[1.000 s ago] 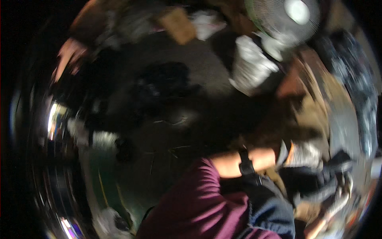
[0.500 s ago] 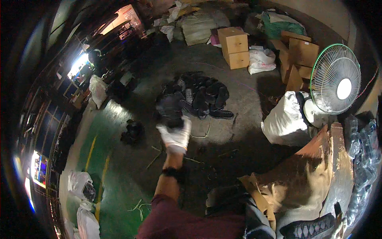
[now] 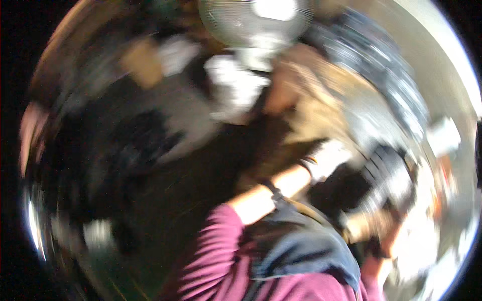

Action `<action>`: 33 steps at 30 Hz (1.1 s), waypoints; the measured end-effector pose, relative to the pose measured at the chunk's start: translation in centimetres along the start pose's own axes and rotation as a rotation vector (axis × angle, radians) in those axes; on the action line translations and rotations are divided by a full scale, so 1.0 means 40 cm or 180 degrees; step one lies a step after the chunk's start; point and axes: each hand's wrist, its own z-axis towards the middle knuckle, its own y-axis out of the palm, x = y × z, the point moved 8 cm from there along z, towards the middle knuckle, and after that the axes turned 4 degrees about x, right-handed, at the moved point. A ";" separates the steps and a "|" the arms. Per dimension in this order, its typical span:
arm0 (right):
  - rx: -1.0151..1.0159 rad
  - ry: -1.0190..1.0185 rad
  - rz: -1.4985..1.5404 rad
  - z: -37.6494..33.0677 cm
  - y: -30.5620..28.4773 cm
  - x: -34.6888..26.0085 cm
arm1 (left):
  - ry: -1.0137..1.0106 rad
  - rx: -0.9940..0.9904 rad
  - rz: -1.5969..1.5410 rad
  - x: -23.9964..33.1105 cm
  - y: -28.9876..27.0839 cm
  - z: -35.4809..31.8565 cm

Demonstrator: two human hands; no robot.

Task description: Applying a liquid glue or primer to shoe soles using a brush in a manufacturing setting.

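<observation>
The picture is strongly smeared by motion. My left arm, in a maroon sleeve with a bare forearm and a dark wristband, reaches up to the right. My left hand (image 3: 326, 158) wears a white glove and lies near brown cardboard (image 3: 321, 113) and a dark ribbed thing (image 3: 386, 175). Whether it holds anything is lost in the blur. My right hand (image 3: 362, 228) is only a pale smear at the lower right, above a maroon sleeve. A dark blue cloth (image 3: 301, 248) hangs across my chest.
A round fan (image 3: 256, 20) is at the top, with a white sack (image 3: 236, 85) below it. A dark heap (image 3: 135, 145) lies on the grey floor at the left, and a brown box (image 3: 143, 65) beyond it. Bright clutter fills the right rim.
The view has swung sharply. Half a second ago my gloved left hand was stretched forward over the dark heap; now it is off to the right by the cardboard.
</observation>
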 end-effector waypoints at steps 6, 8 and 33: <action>0.0980 0.0229 -0.0096 0.007 -0.228 0.164 | -0.1231 -0.0353 -0.1376 0.110 0.203 0.114; 0.1323 0.0223 -0.0193 0.010 -0.331 0.232 | -0.1120 -0.0332 -0.1600 0.124 0.273 0.138; 0.0185 0.0474 -0.3431 0.386 -0.362 0.684 | 0.0895 -0.0073 0.1040 0.011 0.124 0.409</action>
